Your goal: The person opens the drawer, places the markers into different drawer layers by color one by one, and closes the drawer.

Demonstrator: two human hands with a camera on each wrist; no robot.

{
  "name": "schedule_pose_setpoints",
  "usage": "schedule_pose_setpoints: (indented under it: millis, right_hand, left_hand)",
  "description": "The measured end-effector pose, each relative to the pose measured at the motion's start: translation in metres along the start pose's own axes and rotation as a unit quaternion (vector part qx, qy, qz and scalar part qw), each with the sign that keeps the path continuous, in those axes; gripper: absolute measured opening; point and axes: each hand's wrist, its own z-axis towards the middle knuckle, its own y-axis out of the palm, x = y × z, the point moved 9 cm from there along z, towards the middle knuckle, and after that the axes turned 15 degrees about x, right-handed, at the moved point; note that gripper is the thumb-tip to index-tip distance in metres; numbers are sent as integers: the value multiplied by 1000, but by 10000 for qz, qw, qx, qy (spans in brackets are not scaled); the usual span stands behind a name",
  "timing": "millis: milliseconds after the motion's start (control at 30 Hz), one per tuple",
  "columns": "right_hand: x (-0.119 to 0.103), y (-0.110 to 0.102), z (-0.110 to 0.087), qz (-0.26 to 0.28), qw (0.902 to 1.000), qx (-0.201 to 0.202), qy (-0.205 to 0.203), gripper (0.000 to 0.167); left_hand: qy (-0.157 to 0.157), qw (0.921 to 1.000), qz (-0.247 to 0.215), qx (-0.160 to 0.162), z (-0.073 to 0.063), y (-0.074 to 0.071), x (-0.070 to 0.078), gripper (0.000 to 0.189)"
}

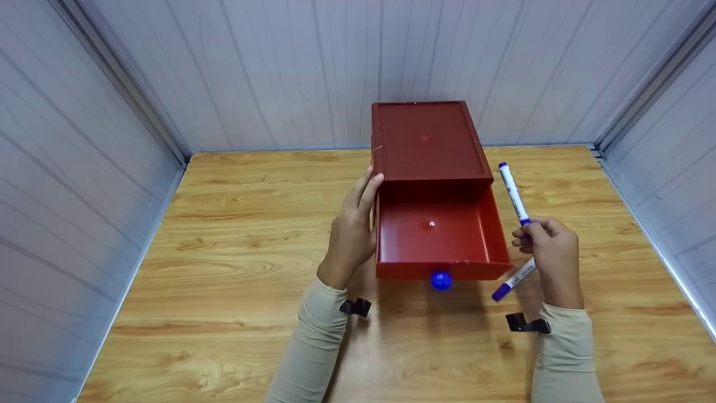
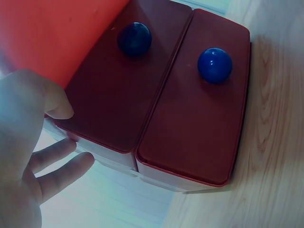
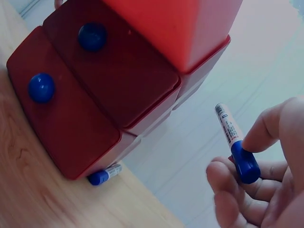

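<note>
A red plastic drawer cabinet (image 1: 428, 151) stands on the table, its top drawer (image 1: 403, 271) pulled out and bare inside. A blue round knob (image 1: 441, 280) sits on that drawer's front. My left hand (image 1: 349, 235) rests along the cabinet's left side, fingers extended; the left wrist view shows its thumb by a front edge. To the right of the drawer, my right hand (image 1: 554, 252) pinches a white marker (image 1: 514, 193) by its blue end between thumb and fingers. Another marker (image 1: 517, 277) lies on the table, partly hidden behind that hand.
Below the pulled-out drawer are two closed drawers with blue knobs (image 2: 214, 65), seen in both wrist views. The wood-grain table (image 1: 240, 252) is bounded by pale panel walls (image 1: 279, 73) at the back and both sides.
</note>
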Motion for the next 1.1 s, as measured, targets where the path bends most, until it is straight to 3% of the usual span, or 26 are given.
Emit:
schedule_pose_setpoints:
  millis: [233, 433, 767, 1100]
  right_hand:
    - [-5, 2, -3, 275, 9996, -94, -27, 15]
    - [-9, 0, -4, 529, 9985, -57, -99, 15]
    - [-13, -5, -5, 1298, 9912, 83, 245, 10]
    - [-23, -5, -13, 1670, 9857, -161, 151, 12]
  left_hand:
    - [-1, 10000, -17, 0, 1, 0, 1, 83]
    - [39, 10000, -5, 2, 2, 0, 0, 80]
    - [67, 10000, 33, 52, 2, 0, 1, 83]
    - [59, 9999, -5, 117, 2, 0, 1, 85]
